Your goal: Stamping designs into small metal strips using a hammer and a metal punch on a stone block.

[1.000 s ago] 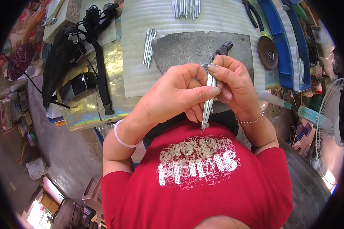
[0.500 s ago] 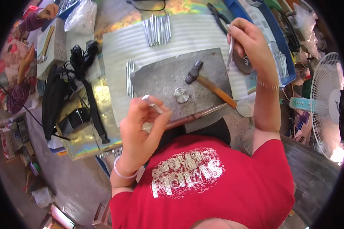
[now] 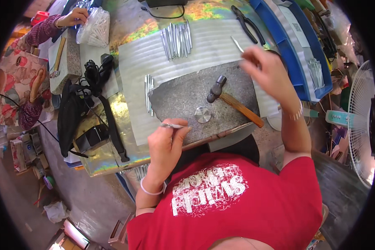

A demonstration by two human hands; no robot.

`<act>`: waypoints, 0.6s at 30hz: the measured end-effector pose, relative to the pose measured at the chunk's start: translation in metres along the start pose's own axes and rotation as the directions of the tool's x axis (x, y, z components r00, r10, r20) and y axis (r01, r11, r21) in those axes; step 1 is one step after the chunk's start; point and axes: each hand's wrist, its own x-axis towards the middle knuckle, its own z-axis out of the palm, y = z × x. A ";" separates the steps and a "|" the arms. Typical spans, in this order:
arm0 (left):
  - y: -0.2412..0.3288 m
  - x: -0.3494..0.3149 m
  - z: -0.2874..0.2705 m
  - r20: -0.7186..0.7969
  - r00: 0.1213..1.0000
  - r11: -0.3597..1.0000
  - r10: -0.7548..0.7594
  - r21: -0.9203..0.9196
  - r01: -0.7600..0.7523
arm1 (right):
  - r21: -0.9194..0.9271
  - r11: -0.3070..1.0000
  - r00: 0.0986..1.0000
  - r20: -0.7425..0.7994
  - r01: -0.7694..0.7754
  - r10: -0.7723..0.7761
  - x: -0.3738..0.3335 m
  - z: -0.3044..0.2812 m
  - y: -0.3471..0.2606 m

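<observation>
My left hand (image 3: 164, 143) is closed, pinching a short silver metal piece (image 3: 173, 125) above the near left part of a dark stone slab (image 3: 175, 98). Motion smears my right hand (image 3: 268, 73) over the slab's far right corner. A thin pointed silver tool (image 3: 236, 43) reaches to its fingertips; whether they grip it or it lies on the mat I cannot tell. A ball-peen hammer (image 3: 239, 108) with a wooden handle rests on the slab's right half. Left of it sits a round shiny metal disc (image 3: 203, 115).
White foam mat (image 3: 131, 75) holds bundled silver rods (image 3: 177, 41) and a smaller row (image 3: 148, 95). Black-handled pliers (image 3: 249, 26) and a blue tray (image 3: 285, 54) are far right. A black bag (image 3: 73, 118) lies left; a fan (image 3: 360, 121) stands right. A co-worker's hand (image 3: 73, 16) touches a plastic bag (image 3: 94, 27).
My right hand has turned, and the thin tool now points up and left instead of down. The piece in my left hand lies flatter. The co-worker's hand has reached the plastic bag.
</observation>
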 end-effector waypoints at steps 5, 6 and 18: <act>0.015 0.017 0.009 0.094 0.964 0.802 -0.251 -0.537 0.261 | -0.271 0.955 0.986 0.145 0.120 -0.082 -0.069 0.021 -0.026; 0.015 0.020 0.010 0.124 0.964 0.784 -0.236 -0.561 0.265 | -0.270 0.956 0.986 0.144 0.115 -0.078 -0.073 0.027 -0.026; 0.010 0.021 0.029 -0.008 0.996 0.917 -0.084 -0.393 0.074 | -0.006 1.000 0.995 0.096 -0.001 0.001 -0.083 0.036 -0.022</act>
